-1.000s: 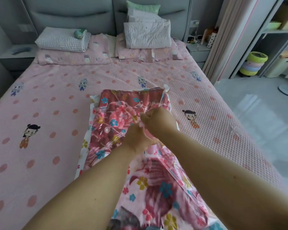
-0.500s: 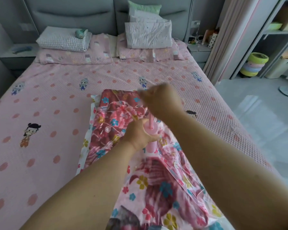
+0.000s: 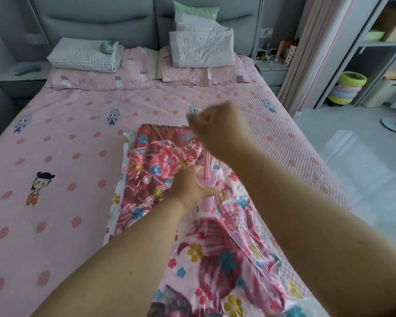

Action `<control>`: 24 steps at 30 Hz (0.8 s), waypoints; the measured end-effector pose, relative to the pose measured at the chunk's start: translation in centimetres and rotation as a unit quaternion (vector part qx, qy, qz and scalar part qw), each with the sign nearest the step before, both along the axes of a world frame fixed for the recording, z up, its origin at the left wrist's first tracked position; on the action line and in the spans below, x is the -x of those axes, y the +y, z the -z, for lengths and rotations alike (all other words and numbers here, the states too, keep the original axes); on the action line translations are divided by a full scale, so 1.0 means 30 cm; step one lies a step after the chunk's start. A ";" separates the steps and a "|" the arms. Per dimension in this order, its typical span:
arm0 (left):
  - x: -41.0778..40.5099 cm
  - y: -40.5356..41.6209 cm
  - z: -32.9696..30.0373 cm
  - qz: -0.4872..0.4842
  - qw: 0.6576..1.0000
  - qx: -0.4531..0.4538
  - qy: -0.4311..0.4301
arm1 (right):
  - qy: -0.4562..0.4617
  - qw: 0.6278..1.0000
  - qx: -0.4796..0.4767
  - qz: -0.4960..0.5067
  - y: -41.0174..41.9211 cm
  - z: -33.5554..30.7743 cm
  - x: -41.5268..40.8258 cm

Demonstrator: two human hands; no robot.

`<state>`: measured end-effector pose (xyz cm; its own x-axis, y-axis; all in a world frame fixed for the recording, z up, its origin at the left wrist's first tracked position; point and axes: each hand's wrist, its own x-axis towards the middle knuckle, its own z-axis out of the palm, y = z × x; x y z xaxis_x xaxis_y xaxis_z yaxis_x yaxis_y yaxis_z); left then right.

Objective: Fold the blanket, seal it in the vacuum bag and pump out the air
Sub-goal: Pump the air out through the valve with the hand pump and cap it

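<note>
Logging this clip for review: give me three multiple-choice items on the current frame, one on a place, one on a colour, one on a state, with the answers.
1. Where does the vacuum bag lie?
A. on the bed
B. on the floor
C. on the nightstand

2. What colour is the pump?
A. green
B. pink
C. black

3. How is the pump's plunger?
A. pushed fully in
C. drawn up
B. detached

Answers: 1 A, it rests on the pink bedspread. 2 B, barrel and rod are pink. 3 C, the right hand holds the handle high above the barrel, which the left hand grips, with the rod exposed.

No legible text, labels or numbers anywhere.
</note>
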<state>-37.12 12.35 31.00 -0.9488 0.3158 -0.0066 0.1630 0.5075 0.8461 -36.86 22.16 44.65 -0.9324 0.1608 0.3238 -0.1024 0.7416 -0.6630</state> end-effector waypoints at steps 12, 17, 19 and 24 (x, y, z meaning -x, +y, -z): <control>0.000 -0.001 0.006 -0.001 1.000 0.012 -0.003 | -0.087 0.996 -0.023 0.010 -0.010 0.045 -0.026; -0.004 -0.004 0.004 -0.004 1.000 0.015 0.009 | -0.152 0.988 -0.033 0.002 -0.003 0.075 -0.029; 0.008 -0.004 -0.001 -0.008 1.000 -0.002 -0.008 | 0.019 1.000 0.010 -0.002 -0.007 -0.046 0.025; 0.005 -0.002 0.015 0.000 1.000 0.026 0.008 | -0.175 0.981 -0.081 0.002 -0.009 0.111 -0.040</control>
